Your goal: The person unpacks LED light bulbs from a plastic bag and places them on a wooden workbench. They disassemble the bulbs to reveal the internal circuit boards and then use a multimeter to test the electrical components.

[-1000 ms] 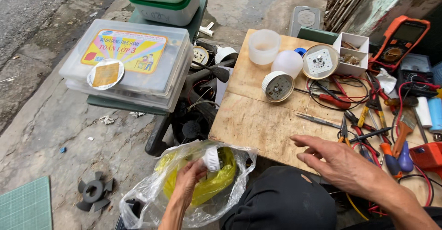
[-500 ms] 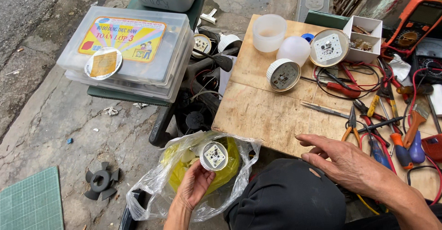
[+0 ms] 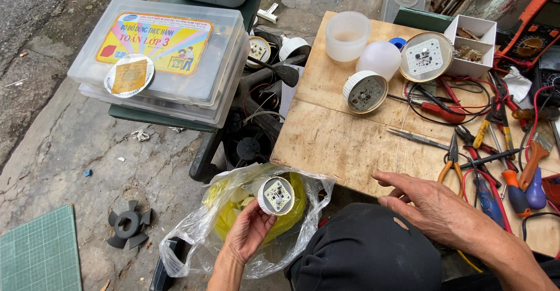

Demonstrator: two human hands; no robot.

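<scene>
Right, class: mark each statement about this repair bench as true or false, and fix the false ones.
1. The left hand holds a round LED module. True.
2. The right hand grips the pliers. False: it rests open on the wooden board, holding nothing.
3. A clear plastic bag lies under the module. True.
4. The black fan blade sits on the board. False: it lies on the ground beside the green mat.
5. The white dome is on the board. True.
</scene>
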